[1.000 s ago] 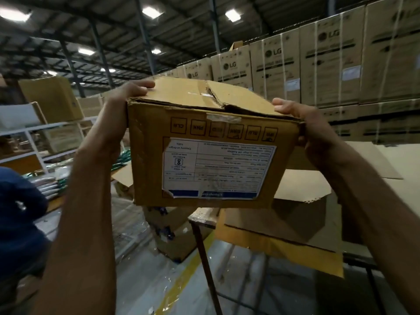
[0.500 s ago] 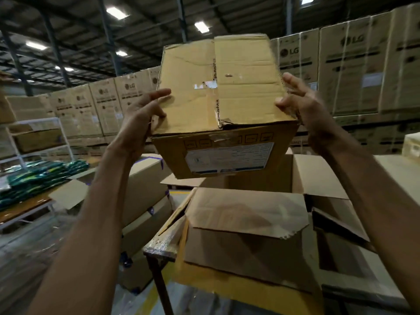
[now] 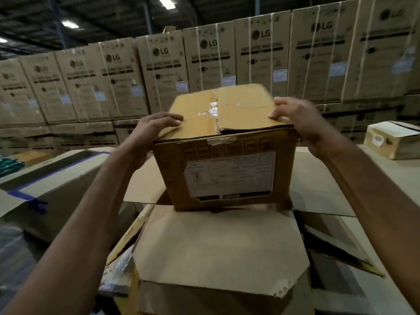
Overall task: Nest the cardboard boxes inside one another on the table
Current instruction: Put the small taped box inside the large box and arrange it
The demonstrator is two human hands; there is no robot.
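Observation:
I hold a small closed cardboard box (image 3: 227,142) with a white label on its near side, at the middle of the head view. My left hand (image 3: 154,128) grips its left top edge and my right hand (image 3: 297,119) grips its right top edge. Its bottom dips into a larger open cardboard box (image 3: 218,251) on the table, whose near flap hangs toward me and whose side flaps spread out. The large box's inside is hidden behind the small box.
A long carton with blue tape (image 3: 52,178) lies to the left. A small taped box (image 3: 393,139) sits on the table at the far right. A wall of stacked LG washing machine cartons (image 3: 261,55) closes the back. The table's edge (image 3: 118,283) shows plastic wrap.
The small box has come down from in front of my face toward the table and now sits in the mouth of the large open box. Both hands kept their grip.

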